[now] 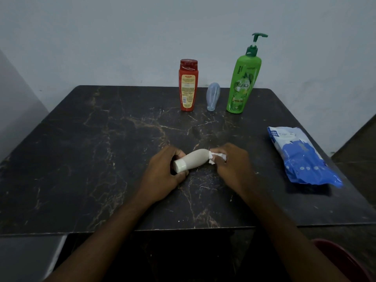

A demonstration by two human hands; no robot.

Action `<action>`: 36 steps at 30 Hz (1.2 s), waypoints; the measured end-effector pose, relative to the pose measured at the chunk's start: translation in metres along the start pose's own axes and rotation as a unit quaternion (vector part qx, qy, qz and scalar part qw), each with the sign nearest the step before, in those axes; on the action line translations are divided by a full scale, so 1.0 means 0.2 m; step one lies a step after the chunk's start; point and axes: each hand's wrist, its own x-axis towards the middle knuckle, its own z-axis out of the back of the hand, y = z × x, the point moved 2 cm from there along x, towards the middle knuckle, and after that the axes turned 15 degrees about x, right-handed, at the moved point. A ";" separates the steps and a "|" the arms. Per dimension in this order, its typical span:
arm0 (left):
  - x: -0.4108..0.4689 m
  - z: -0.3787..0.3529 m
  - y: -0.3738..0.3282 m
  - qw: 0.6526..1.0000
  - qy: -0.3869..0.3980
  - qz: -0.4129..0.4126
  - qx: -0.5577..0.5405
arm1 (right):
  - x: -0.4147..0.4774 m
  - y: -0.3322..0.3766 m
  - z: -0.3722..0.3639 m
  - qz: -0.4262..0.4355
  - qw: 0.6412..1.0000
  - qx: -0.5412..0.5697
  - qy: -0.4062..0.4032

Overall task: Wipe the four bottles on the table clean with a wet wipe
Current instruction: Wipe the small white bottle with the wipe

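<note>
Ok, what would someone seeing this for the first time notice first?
Likely the hands at centre: the left hand grips a small white plastic bottle at its cap end, the right hand holds a crumpled white wet wipe against its base. Then the tall green pump bottle standing at the back right.

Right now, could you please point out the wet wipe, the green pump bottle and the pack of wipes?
wet wipe (pixel 220 156): head view, the crumpled white part showing.
green pump bottle (pixel 243 86): head view, its front label.
pack of wipes (pixel 303 159): head view, its blue middle.
</note>
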 end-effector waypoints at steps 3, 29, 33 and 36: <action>0.00 0.00 0.00 1.000 0.005 0.001 0.003 | -0.01 0.04 0.00 -0.015 0.998 0.052 -0.023; 0.00 -0.02 0.02 1.000 -0.013 0.000 0.010 | -0.11 0.16 -0.07 0.012 1.000 0.014 -0.016; 0.01 -0.02 0.01 1.000 -0.008 -0.001 0.016 | -0.17 0.21 -0.13 0.081 0.996 0.024 0.017; 0.01 -0.01 0.01 1.000 -0.010 -0.008 0.011 | -0.08 0.12 -0.07 0.003 0.998 0.036 -0.046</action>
